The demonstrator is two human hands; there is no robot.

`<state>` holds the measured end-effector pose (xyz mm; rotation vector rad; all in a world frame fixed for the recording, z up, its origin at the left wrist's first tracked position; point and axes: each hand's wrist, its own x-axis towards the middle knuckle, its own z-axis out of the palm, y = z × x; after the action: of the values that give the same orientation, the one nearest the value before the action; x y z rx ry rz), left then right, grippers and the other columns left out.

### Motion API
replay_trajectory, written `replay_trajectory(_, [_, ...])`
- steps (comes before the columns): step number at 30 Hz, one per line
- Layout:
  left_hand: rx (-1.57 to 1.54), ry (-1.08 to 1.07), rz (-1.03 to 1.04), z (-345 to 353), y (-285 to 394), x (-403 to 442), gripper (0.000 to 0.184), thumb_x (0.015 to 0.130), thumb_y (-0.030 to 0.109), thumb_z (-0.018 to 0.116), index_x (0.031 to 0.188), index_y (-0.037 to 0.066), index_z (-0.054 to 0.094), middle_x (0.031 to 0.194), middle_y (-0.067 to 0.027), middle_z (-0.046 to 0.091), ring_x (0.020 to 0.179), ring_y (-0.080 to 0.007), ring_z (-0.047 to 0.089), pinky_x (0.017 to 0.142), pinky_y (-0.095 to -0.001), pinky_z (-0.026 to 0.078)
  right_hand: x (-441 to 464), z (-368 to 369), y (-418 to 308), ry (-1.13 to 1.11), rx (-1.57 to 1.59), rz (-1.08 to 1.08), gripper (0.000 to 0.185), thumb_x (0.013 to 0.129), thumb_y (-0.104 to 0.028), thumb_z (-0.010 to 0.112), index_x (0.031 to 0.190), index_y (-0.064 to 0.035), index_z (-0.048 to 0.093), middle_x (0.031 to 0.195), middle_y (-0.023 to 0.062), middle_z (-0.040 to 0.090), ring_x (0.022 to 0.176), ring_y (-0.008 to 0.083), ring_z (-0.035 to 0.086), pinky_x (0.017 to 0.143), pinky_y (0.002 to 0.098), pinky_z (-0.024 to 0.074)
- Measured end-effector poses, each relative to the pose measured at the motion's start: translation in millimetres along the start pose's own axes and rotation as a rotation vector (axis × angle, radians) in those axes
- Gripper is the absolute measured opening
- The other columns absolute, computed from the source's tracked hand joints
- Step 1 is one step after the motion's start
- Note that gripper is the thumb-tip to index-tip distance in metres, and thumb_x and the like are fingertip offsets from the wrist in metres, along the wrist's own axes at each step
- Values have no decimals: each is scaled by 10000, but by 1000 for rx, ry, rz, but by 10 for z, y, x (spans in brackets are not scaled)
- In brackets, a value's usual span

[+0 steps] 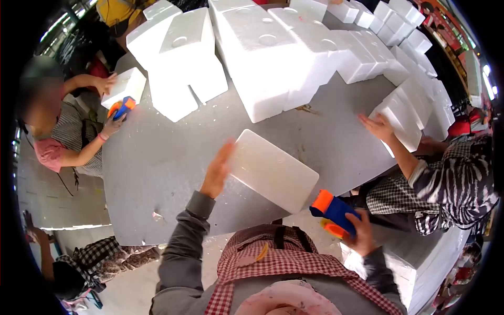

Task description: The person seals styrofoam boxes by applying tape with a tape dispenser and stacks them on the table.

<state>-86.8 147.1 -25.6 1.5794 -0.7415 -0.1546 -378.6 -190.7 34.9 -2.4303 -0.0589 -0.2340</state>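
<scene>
A white foam box lies at an angle on the grey table in front of me, its smooth face up. My left hand is at the box's left end, fingers stretched out and slightly blurred; whether it touches the edge I cannot tell. In my right hand is a blue and orange tape dispenser, held off the box's lower right corner, its orange front pointing up and left. My fingers are wrapped round its rear part.
White foam boxes stand stacked along the table's far side, more at right. At left a co-worker holds another tape dispenser against a foam box. A co-worker's hand at right is beside the boxes there.
</scene>
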Motion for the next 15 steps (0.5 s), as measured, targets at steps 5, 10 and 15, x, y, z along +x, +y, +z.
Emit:
replay_trajectory(5, [-311, 609, -195, 554, -192, 24, 700, 924, 483, 365, 1407, 25, 148, 1422, -162, 268, 1262, -250, 329, 1044, -376, 242, 77, 1352, 382, 484, 239, -53, 614, 692, -21, 673, 1237, -60, 394, 1168, 197, 441, 1063, 360, 461, 900, 414, 378])
replay_trajectory(10, [998, 178, 11, 772, 105, 790, 633, 879, 412, 480, 1397, 123, 260, 1403, -235, 253, 1167, -432, 379, 959, -444, 343, 1007, 415, 642, 287, 1268, 452, 635, 802, -15, 579, 1343, -38, 248, 1185, 90, 484, 1080, 179, 483, 934, 312, 409])
replay_trajectory(15, [1159, 59, -178, 1016, 108, 1066, 518, 873, 453, 461, 1302, 166, 416, 1364, -216, 311, 955, -430, 527, 773, -473, 454, 474, 863, 519, 477, 1264, 555, 609, 790, -17, 601, 1305, -29, 278, 1157, 95, 494, 1008, 168, 516, 861, 303, 457])
